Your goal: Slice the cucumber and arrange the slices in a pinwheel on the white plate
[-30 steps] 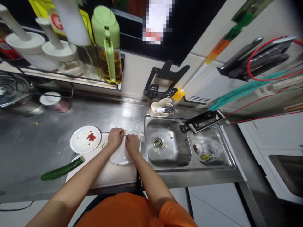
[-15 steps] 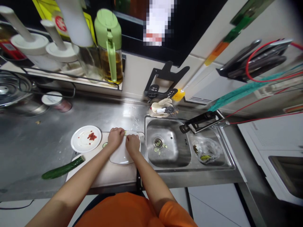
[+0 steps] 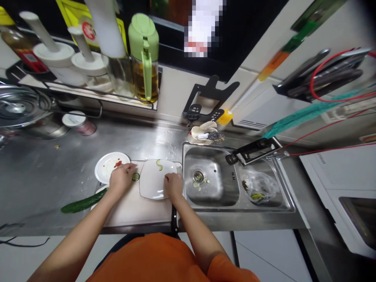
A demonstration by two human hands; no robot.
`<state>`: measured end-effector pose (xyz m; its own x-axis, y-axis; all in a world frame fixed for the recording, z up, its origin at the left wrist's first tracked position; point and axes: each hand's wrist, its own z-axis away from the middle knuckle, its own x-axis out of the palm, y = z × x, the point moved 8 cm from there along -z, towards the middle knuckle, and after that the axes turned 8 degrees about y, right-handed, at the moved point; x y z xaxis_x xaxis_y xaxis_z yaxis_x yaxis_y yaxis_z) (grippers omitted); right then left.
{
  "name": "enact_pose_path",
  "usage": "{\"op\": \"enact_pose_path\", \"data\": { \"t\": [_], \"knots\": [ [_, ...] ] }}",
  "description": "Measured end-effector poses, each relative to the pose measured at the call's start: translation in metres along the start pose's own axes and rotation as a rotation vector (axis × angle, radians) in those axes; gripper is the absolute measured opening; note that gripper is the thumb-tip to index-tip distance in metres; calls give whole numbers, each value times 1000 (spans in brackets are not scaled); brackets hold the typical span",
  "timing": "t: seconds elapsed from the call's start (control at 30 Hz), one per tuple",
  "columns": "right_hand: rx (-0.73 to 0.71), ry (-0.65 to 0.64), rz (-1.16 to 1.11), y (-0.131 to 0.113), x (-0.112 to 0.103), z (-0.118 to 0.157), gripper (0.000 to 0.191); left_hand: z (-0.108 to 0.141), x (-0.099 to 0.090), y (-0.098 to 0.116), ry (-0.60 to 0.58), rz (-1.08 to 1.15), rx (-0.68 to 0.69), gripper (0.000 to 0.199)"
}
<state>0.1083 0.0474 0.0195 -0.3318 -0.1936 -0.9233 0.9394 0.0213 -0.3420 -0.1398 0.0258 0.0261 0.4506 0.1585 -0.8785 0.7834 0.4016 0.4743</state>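
My left hand [image 3: 121, 180] is over the left part of the cutting board [image 3: 132, 213], between the round white plate [image 3: 102, 172] and a few cucumber slices [image 3: 135, 177]. Its fingers reach rightward, apart and holding nothing visible. A square white plate [image 3: 152, 184] lies on the board, with thin cucumber pieces [image 3: 159, 164] near its far edge. My right hand [image 3: 174, 185] is at that plate's right side, fingers curled together; whatever they might hold is hidden. Red bits [image 3: 118, 163] lie on the round plate, partly behind my left hand. A whole cucumber [image 3: 84, 201] rests at the left, its cut end by my left wrist.
A black knife handle [image 3: 175, 221] projects at the board's front right corner. Right of it is a steel sink [image 3: 210, 199] with cucumber scraps near the drain, a faucet [image 3: 249, 150] and a plastic bag [image 3: 261, 186]. A seasoning rack [image 3: 117, 98] and a lidded pot [image 3: 26, 113] stand behind.
My left hand has moved left from the square plate toward the cucumber slices. My right hand has shifted to the plate's right side. The cucumber pieces on the plate now show.
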Motion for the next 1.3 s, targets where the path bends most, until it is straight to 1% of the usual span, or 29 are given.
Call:
{"op": "enact_pose_path", "data": {
  "t": [0.1, 0.27, 0.4, 0.63, 0.87, 1.03, 1.17, 1.23, 1.3],
  "knots": [
    [-9, -10, -7, 3, 2, 12, 22, 16, 0, -15, -38, -69, -11, 33],
    [-12, -6, -5, 0, 5, 24, 21, 34, 9, -12, -124, -164, 4, 34],
    [-31, -9, 3, -4, 7, 29, 21, 37, 11, -8, -141, -220, -27, 35],
    [-41, -6, 19, -4, 9, 34, 20, 38, 16, -7, -155, -203, -21, 36],
    [-58, -7, 18, -3, 13, 37, 20, 36, 16, -6, -128, -151, -27, 30],
    [-64, -9, 10, -5, 12, 36, 20, 33, 16, -10, -76, -109, -34, 22],
    [-77, -23, -24, -9, 12, 34, 21, 29, 14, -7, -76, 42, 51, 18],
    [-92, -33, -58, -13, 13, 33, 21, 28, 13, -7, -102, 124, 45, 18],
    [-108, -39, -98, -18, 14, 31, 21, 28, 12, -8, -123, 189, 7, 22]
  ]
}}
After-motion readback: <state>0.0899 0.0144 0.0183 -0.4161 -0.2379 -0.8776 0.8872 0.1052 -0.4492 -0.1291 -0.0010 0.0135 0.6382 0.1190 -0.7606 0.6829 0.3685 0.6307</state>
